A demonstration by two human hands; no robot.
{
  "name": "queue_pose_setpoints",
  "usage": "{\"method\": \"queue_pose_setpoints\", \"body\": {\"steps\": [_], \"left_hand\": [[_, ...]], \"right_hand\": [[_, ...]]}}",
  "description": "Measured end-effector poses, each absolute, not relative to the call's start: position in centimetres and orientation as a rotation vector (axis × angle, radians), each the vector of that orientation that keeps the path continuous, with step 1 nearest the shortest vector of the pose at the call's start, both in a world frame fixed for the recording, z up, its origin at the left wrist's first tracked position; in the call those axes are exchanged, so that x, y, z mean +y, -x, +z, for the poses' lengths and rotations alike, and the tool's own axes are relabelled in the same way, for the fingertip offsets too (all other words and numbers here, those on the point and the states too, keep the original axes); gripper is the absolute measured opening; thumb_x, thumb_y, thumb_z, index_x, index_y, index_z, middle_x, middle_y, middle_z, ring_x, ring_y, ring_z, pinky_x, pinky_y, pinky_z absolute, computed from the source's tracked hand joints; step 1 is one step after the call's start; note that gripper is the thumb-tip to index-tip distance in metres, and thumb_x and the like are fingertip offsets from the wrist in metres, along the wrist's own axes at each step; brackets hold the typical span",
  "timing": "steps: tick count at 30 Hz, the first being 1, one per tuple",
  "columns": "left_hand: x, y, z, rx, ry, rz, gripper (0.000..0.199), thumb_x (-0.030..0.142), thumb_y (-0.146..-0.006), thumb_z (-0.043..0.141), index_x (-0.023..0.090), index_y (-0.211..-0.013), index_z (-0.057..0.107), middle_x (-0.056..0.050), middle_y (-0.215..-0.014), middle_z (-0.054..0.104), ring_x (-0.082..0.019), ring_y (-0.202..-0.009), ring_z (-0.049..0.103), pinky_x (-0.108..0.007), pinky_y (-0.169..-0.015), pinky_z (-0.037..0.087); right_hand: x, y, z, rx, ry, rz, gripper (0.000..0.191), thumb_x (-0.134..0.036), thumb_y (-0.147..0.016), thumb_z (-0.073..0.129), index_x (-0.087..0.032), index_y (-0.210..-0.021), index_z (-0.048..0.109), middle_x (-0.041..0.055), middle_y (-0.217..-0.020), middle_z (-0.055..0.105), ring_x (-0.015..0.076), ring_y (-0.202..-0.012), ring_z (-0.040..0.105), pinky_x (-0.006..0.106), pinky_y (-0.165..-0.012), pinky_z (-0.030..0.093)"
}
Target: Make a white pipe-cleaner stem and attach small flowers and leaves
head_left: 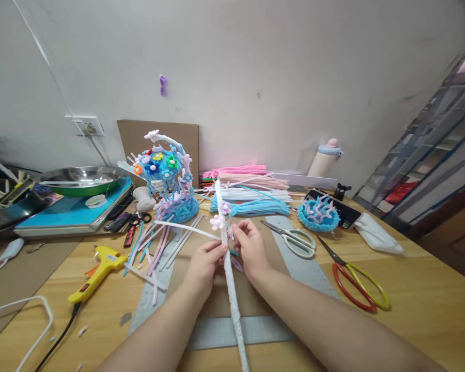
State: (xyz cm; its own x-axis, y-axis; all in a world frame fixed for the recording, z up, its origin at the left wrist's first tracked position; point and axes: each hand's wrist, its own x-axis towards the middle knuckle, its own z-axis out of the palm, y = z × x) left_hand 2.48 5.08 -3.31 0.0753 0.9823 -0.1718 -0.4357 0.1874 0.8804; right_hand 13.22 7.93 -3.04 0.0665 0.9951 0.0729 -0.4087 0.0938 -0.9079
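Note:
A long white fuzzy stem (232,294) runs upright through the middle, wrapped in pipe cleaner. My left hand (203,266) pinches it below a pale pink flower (217,222); a second pink flower (225,208) sits just above. From the left fingers a loose white pipe cleaner (186,226) reaches out to the left. My right hand (251,249) is closed beside the stem, thumb and finger pinched on a small pale piece whose shape is mostly hidden. Light-blue bits and a lilac petal-like piece (237,265) show below and beside the fingers.
Cardboard (271,302) lies under the hands. To the right are white-handled scissors (300,243), red-and-yellow scissors (356,284) and a blue fuzzy base (318,214). A yellow glue gun (101,271) lies left. Behind stand a flowered blue jellyfish-like figure (160,165) and pipe-cleaner bundles (251,206).

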Motion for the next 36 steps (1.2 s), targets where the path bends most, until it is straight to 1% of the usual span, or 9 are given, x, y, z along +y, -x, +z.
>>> {"method": "queue_pose_setpoints", "body": {"steps": [2, 4, 6, 8, 12, 21, 28, 31, 36], "left_hand": [[4.9, -2.6, -3.2, 0.984, -0.781, 1.264, 0.019, 0.023, -0.06, 0.076, 0.012, -0.075, 0.072, 0.0, -0.058, 0.061, -0.007, -0.051, 0.049, -0.018, -0.05, 0.037], [4.8, -2.8, -3.0, 1.013, -0.803, 1.286, 0.021, 0.023, -0.059, 0.076, 0.012, -0.076, 0.072, 0.0, -0.061, 0.064, -0.007, -0.053, 0.05, -0.018, -0.051, 0.037], [4.6, -2.9, -2.8, 1.018, -0.823, 1.292, 0.021, 0.024, -0.058, 0.077, 0.013, -0.076, 0.073, -0.001, -0.064, 0.066, -0.008, -0.055, 0.051, -0.019, -0.053, 0.038], [4.5, -3.1, -2.7, 1.016, -0.842, 1.29, 0.021, 0.025, -0.059, 0.076, 0.014, -0.076, 0.073, 0.0, -0.062, 0.065, -0.009, -0.055, 0.051, -0.019, -0.053, 0.038], [4.3, -3.3, -2.7, 1.02, -0.87, 1.289, 0.019, 0.027, -0.058, 0.076, 0.014, -0.072, 0.074, 0.0, -0.059, 0.064, -0.009, -0.054, 0.05, -0.02, -0.054, 0.038], [4.4, -3.4, -3.0, 1.034, -0.861, 1.305, 0.021, 0.029, -0.056, 0.077, 0.015, -0.071, 0.074, 0.0, -0.064, 0.066, -0.011, -0.057, 0.052, -0.022, -0.056, 0.039], [4.3, -3.4, -3.1, 0.951, -0.779, 1.257, 0.021, 0.026, -0.06, 0.076, 0.013, -0.077, 0.072, 0.0, -0.06, 0.062, -0.009, -0.053, 0.05, -0.02, -0.052, 0.038], [4.5, -3.3, -3.1, 0.908, -0.727, 1.239, 0.021, 0.026, -0.06, 0.075, 0.013, -0.076, 0.071, 0.001, -0.059, 0.059, -0.007, -0.051, 0.048, -0.019, -0.051, 0.038], [4.6, -3.2, -3.0, 0.885, -0.687, 1.237, 0.023, 0.025, -0.057, 0.077, 0.013, -0.075, 0.07, 0.001, -0.059, 0.058, -0.006, -0.051, 0.048, -0.018, -0.052, 0.038]], "right_hand": [[8.1, -13.6, -2.8, -0.986, 0.88, 1.136, 0.015, -0.029, -0.07, 0.066, -0.02, -0.075, 0.055, -0.003, -0.07, 0.051, 0.0102, -0.059, 0.045, 0.022, -0.055, 0.036], [8.2, -13.9, -2.5, -1.167, 0.918, 0.942, 0.009, -0.024, -0.07, 0.066, -0.02, -0.075, 0.06, -0.0013, -0.075, 0.05, 0.0119, -0.065, 0.045, 0.024, -0.06, 0.037], [8.1, -13.9, -2.5, -1.331, 0.95, 0.77, 0.005, -0.024, -0.074, 0.062, -0.02, -0.076, 0.062, -0.0003, -0.076, 0.049, 0.0126, -0.065, 0.044, 0.025, -0.058, 0.036], [8.1, -13.8, -2.6, -1.389, 0.957, 0.712, 0.007, -0.025, -0.076, 0.06, -0.02, -0.079, 0.063, 0.0003, -0.077, 0.049, 0.0129, -0.064, 0.044, 0.025, -0.057, 0.036], [8.1, -13.6, -2.6, -1.377, 0.945, 0.741, 0.008, -0.026, -0.076, 0.06, -0.021, -0.081, 0.064, 0.0011, -0.079, 0.051, 0.0137, -0.066, 0.045, 0.025, -0.058, 0.036], [8.0, -13.1, -2.3, -1.321, 1.013, 0.749, 0.005, -0.018, -0.069, 0.059, -0.02, -0.073, 0.06, -0.0024, -0.068, 0.046, 0.0129, -0.061, 0.042, 0.024, -0.055, 0.033], [7.3, -13.0, -2.3, -1.164, 0.888, 0.959, 0.016, -0.016, -0.073, 0.054, -0.022, -0.086, 0.048, -0.0038, -0.072, 0.044, 0.0114, -0.064, 0.045, 0.023, -0.061, 0.038], [7.0, -13.2, -1.8, -1.038, 0.822, 0.98, 0.014, -0.019, -0.075, 0.052, -0.023, -0.085, 0.042, -0.0039, -0.074, 0.045, 0.0116, -0.067, 0.048, 0.024, -0.064, 0.04], [7.4, -13.3, -1.7, -0.909, 0.867, 1.164, 0.014, -0.03, -0.077, 0.052, -0.023, -0.082, 0.04, -0.0047, -0.066, 0.049, 0.0103, -0.053, 0.043, 0.022, -0.049, 0.034]]}}
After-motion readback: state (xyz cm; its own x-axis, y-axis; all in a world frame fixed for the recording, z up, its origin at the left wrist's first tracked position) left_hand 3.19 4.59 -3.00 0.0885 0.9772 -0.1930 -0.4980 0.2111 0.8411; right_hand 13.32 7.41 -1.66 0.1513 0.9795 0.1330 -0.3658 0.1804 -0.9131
